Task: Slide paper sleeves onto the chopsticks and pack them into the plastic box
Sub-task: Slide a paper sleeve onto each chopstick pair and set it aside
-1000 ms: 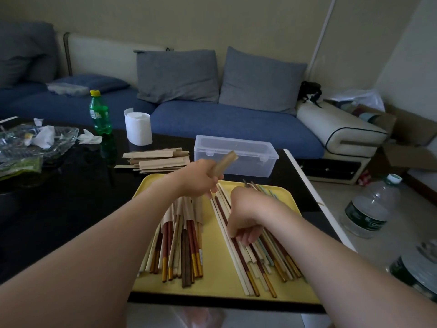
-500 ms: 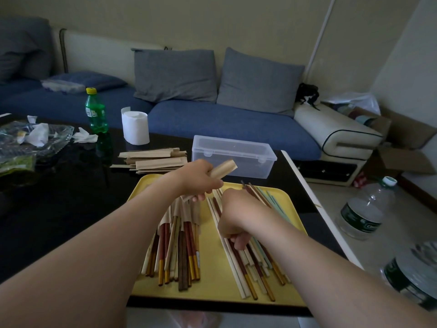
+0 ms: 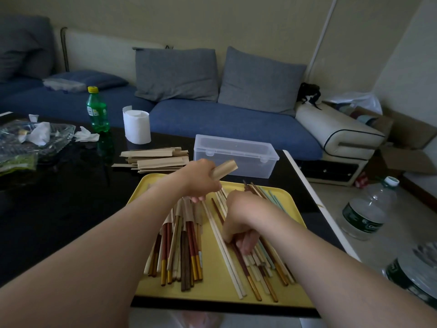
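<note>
I see the paper sleeve [image 3: 225,168] gripped in my left hand [image 3: 201,179], its open end poking up toward the plastic box [image 3: 234,156], which sits closed on the table [image 3: 59,209] just behind the yellow tray [image 3: 212,288]. My right hand [image 3: 241,215] has its fingers [image 3: 247,243] curled down into the loose chopsticks [image 3: 262,268] on the tray's right side; I cannot tell whether they grip one. Sleeved chopsticks [image 3: 182,245] lie on the left, and spare sleeves [image 3: 156,159] are stacked beside the box.
</note>
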`<state>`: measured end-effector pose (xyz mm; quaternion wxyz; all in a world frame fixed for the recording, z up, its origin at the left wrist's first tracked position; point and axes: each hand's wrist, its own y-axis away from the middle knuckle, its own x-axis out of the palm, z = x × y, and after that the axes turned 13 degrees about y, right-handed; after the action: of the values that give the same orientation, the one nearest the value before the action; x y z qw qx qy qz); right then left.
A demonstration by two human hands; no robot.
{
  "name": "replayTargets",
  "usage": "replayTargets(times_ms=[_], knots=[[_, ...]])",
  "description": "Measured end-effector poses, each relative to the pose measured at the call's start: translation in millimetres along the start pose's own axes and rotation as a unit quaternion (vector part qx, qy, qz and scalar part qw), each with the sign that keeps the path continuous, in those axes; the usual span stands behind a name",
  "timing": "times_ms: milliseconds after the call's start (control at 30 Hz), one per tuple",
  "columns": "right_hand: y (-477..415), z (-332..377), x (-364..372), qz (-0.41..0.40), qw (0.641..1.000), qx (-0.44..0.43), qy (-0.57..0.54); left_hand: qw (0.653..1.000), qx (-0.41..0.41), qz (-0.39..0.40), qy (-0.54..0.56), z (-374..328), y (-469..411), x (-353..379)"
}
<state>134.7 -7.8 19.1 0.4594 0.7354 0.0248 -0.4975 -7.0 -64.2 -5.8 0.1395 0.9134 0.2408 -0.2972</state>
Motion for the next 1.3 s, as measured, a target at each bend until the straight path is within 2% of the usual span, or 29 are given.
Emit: replayTargets(times_ms=[200,333,467,533,633,800,933,1033,1200,1300], knots=[[13,-5,-2,-0.036,0.998,-0.042,-0.026,0.999,0.011,-0.014,-0.042,0,1,0],[20,-22,-14,-0.16,0.978,-0.068,-0.118,0.988,0.029,-0.091,-0.122,5,-2,-1],[13,-34,-19,-0.258,0.955,-0.048,-0.14,0.98,0.012,-0.125,-0.155,14,-4,-5],[7,-39,-19,-0.312,0.936,-0.052,-0.154,0.982,0.002,-0.115,-0.15,15,-4,-5],[1,-44,-18,-0.355,0.918,-0.066,-0.163,0.994,0.003,-0.083,-0.065,10,-1,-5],[-9,-52,-20,-0.371,0.914,-0.041,-0.16,0.996,-0.045,-0.033,0.067,-4,12,-7],[-16,-59,-21,-0.377,0.91,0.004,-0.173,0.997,0.0,-0.043,0.059,-6,8,-7],[-22,-65,-19,-0.383,0.909,0.018,-0.166,0.996,-0.008,-0.024,0.083,-5,8,-9],[-26,-66,-20,-0.39,0.907,0.018,-0.161,0.993,0.012,-0.029,0.115,-10,10,-8],[-25,-64,-21,-0.4,0.9,0.01,-0.171,0.994,0.017,-0.04,0.098,-10,10,-9]])
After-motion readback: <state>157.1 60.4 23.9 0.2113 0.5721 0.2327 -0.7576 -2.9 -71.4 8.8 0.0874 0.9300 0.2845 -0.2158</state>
